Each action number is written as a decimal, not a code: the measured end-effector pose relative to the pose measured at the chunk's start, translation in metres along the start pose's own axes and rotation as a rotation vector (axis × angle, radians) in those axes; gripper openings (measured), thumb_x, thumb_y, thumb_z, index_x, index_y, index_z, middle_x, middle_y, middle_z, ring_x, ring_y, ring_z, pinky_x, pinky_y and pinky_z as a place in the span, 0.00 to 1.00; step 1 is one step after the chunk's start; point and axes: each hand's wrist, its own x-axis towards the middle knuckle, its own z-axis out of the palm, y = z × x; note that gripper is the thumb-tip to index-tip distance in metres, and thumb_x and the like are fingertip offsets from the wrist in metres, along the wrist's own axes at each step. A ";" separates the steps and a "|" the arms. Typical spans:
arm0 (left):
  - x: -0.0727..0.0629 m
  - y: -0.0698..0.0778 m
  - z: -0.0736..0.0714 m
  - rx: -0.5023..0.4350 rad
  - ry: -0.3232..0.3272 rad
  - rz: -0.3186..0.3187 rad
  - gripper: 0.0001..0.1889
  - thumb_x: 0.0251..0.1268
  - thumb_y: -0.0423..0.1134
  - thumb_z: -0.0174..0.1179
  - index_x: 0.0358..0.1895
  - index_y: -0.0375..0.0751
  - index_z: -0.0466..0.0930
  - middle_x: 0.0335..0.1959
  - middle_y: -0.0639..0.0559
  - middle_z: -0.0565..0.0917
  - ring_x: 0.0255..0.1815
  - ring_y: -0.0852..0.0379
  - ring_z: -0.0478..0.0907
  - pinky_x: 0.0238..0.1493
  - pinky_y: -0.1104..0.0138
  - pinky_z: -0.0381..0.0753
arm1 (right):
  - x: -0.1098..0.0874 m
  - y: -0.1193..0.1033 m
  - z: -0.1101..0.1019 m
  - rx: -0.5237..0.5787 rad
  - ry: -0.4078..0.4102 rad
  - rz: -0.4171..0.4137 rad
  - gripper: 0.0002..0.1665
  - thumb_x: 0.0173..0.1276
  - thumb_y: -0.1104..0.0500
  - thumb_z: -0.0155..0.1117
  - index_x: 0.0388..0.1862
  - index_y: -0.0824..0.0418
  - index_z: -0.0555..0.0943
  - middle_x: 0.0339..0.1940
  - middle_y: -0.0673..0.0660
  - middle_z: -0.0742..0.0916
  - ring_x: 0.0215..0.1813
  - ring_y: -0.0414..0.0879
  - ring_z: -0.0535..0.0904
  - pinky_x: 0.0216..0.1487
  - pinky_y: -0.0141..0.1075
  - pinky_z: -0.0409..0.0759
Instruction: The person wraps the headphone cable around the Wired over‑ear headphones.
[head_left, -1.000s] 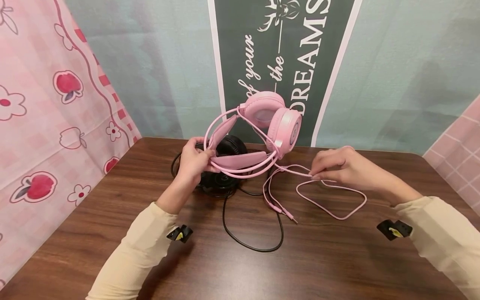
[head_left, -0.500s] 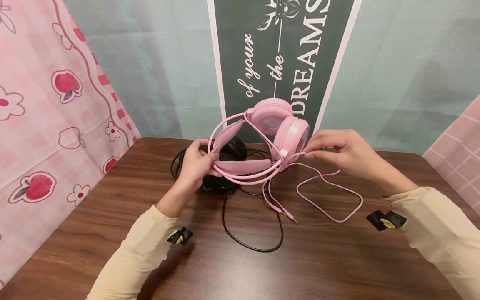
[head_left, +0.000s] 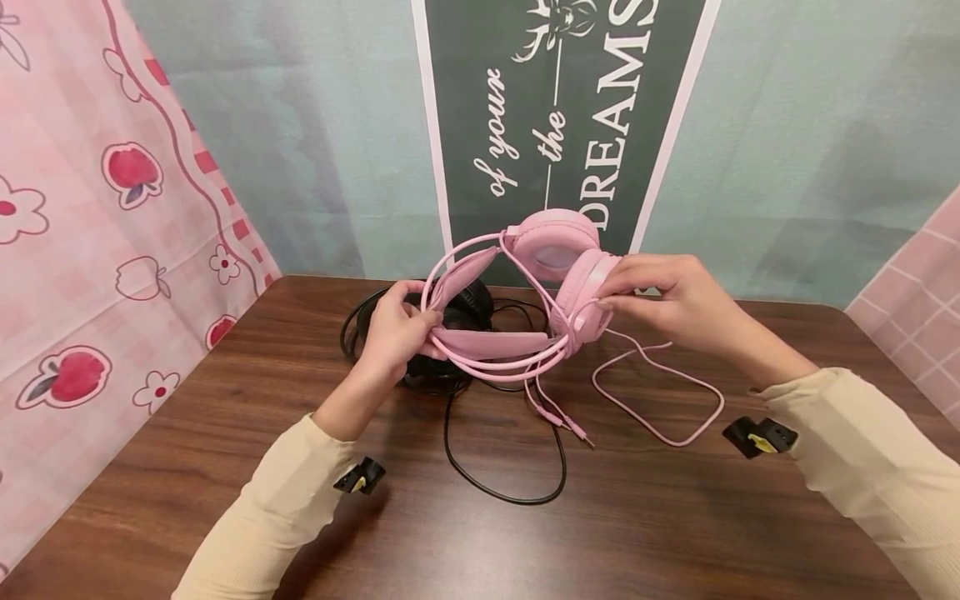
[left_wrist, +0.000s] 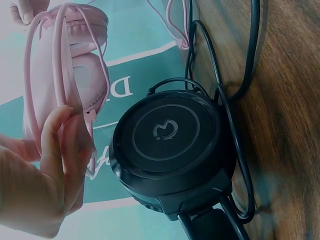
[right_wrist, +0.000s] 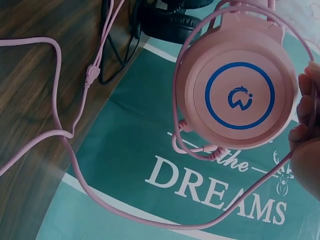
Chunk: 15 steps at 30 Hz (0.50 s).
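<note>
Pink headphones (head_left: 495,343) are held up above the table, their headband toward my left hand (head_left: 397,329) and ear cups toward the right. My left hand grips the headband between thumb and fingers. My right hand (head_left: 667,292) pinches the pink cable (head_left: 697,379) beside the nearer ear cup (right_wrist: 240,97), whose outer face carries a blue ring and logo. In the right wrist view the cable loops around that cup's edge and hangs below. Behind the left hand, black headphones (left_wrist: 170,135) lie on the table, partly hidden by the pink ones.
The black cable (head_left: 517,500) loops on the brown wooden table (head_left: 480,554). Two pink plugs (head_left: 573,429) lie near it. A green printed cloth (head_left: 480,125) hangs behind the table, a pink patterned cloth (head_left: 67,275) on the left.
My right hand has moved up and left, bringing the pinched pink cable from beside the headphones to the ear cup. My left hand and the pink headphones have shifted slightly right and down.
</note>
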 end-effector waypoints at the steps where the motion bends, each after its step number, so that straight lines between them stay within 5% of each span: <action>1: -0.001 0.000 0.000 0.006 -0.008 0.003 0.21 0.55 0.19 0.49 0.55 0.27 0.62 0.19 0.43 0.71 0.08 0.57 0.74 0.12 0.65 0.80 | 0.000 0.000 0.000 -0.008 0.000 0.001 0.16 0.45 0.80 0.66 0.30 0.63 0.85 0.30 0.50 0.84 0.38 0.36 0.76 0.42 0.23 0.72; 15: -0.004 0.000 -0.001 0.090 -0.067 0.024 0.19 0.55 0.19 0.50 0.53 0.28 0.65 0.21 0.41 0.71 0.10 0.56 0.75 0.13 0.63 0.80 | -0.004 0.006 0.000 -0.012 -0.056 -0.086 0.21 0.41 0.84 0.64 0.31 0.64 0.83 0.31 0.52 0.83 0.36 0.37 0.75 0.38 0.22 0.72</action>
